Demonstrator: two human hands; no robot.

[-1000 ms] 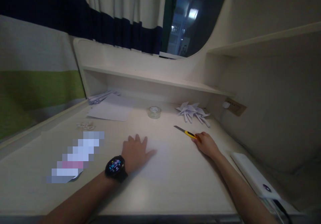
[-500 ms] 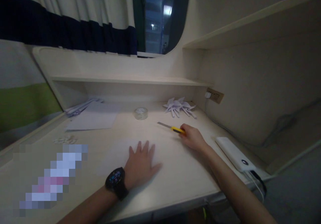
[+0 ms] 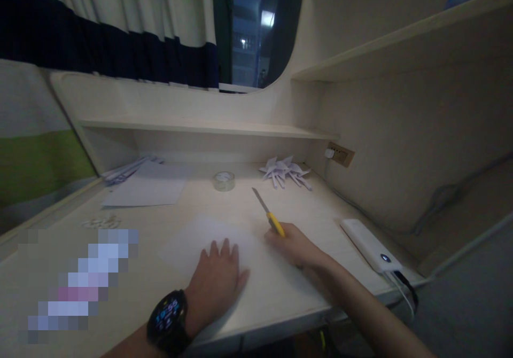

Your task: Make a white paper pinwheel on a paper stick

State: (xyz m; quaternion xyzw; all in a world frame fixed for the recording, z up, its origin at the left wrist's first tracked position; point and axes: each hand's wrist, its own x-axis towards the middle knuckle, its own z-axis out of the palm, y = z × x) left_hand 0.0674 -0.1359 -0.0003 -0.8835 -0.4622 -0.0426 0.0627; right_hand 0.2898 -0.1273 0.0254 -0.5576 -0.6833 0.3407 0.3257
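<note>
My left hand (image 3: 219, 278) lies flat with its fingers spread on a white sheet of paper (image 3: 188, 246) on the desk. A dark smartwatch (image 3: 168, 320) is on that wrist. In my right hand (image 3: 294, 246) is a yellow utility knife (image 3: 276, 224), gripped by its handle. Its blade is extended and points away from me, up and to the left, above the desk. Beyond the blade stands a roll of clear tape (image 3: 224, 181). Several folded paper pinwheels (image 3: 285, 171) lie at the back right.
A stack of paper (image 3: 148, 187) lies at the back left, with small pale pieces (image 3: 102, 222) in front of it. A white power bank (image 3: 368, 247) with cables is at the right edge. Behind it is a wall socket (image 3: 340, 154). A shelf (image 3: 208, 127) runs along the back.
My right hand has drawn nearer to me and turned the knife, so the blade points more away from me. My left hand has slid slightly toward me and to the left on the paper.
</note>
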